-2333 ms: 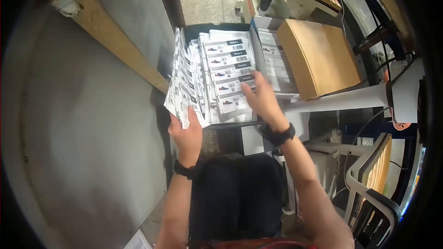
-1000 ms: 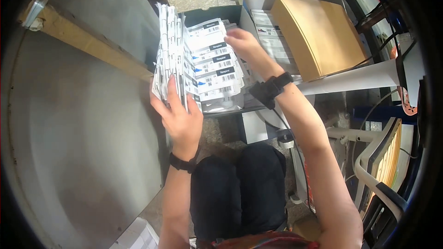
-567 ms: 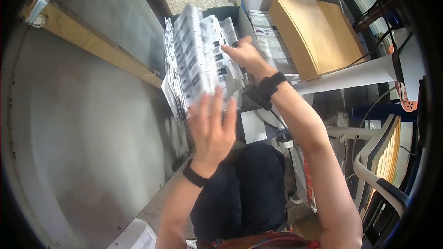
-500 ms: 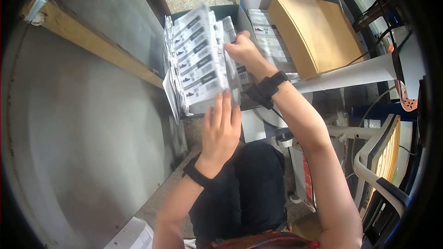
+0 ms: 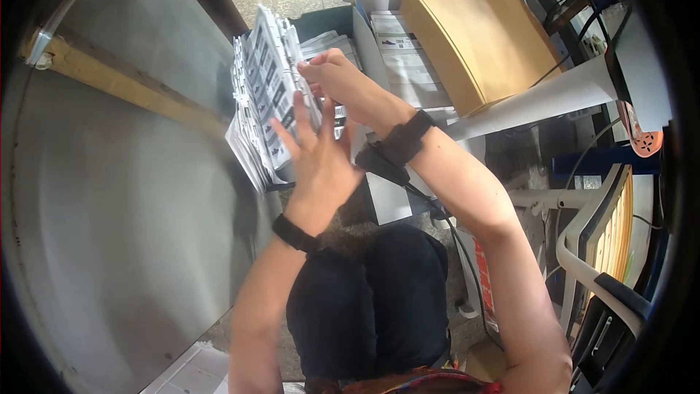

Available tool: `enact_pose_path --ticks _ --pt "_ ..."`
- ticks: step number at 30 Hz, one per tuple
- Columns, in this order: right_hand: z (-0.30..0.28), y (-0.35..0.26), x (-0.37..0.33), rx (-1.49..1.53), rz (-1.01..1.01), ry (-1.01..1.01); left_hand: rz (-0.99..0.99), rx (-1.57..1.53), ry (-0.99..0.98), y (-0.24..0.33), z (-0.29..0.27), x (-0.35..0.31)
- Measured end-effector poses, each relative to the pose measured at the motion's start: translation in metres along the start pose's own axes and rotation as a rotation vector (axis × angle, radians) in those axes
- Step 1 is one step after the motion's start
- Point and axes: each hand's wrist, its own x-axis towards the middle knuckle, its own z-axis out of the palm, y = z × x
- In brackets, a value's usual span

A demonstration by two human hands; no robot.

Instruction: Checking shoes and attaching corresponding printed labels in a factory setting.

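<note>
A dark green box (image 5: 325,23) in front of me holds a stack of white printed label sheets (image 5: 264,80), tilted to the left with their edges up. My left hand (image 5: 321,164) is at the near end of the stack, open, its fingers spread and palm down. Just beyond it, my right hand (image 5: 350,87) is closed, thumb and forefinger together at the right edge of the sheets. Whatever the right fingers pinch is hidden. Several more printed sheets (image 5: 328,44) lie lower in the box, to the right of the tilted stack.
A grey panel with a wooden bar (image 5: 138,87) stands along the left. Right of the box, a second box (image 5: 370,47) holds printed sheets, with a brown cardboard piece (image 5: 481,44) over it. A white roll (image 5: 539,106), cables and a chair frame (image 5: 583,241) crowd the right.
The tilted sheets have swung further left, showing lower sheets in the box. My right hand has moved left with them, and my left hand has spread its fingers and shifted slightly left.
</note>
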Motion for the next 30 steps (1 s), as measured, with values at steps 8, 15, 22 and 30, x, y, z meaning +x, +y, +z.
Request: enact_pose_path --ticks 8,15,22,30 --pt "-0.048 0.015 0.015 0.337 -0.034 -0.386 -0.12 0.369 0.048 -0.026 -0.023 -0.002" --pt "-0.064 0.089 0.036 -0.337 -0.013 -0.122 -0.109 0.35 0.124 -0.026 -0.02 -0.005" --pt "-0.023 0.07 0.043 -0.899 0.257 0.078 -0.19 0.214 0.143 -0.044 -0.038 0.0" --pt "-0.043 0.083 0.049 -0.82 0.058 0.126 -0.169 0.233 0.163 -0.043 -0.031 0.005"
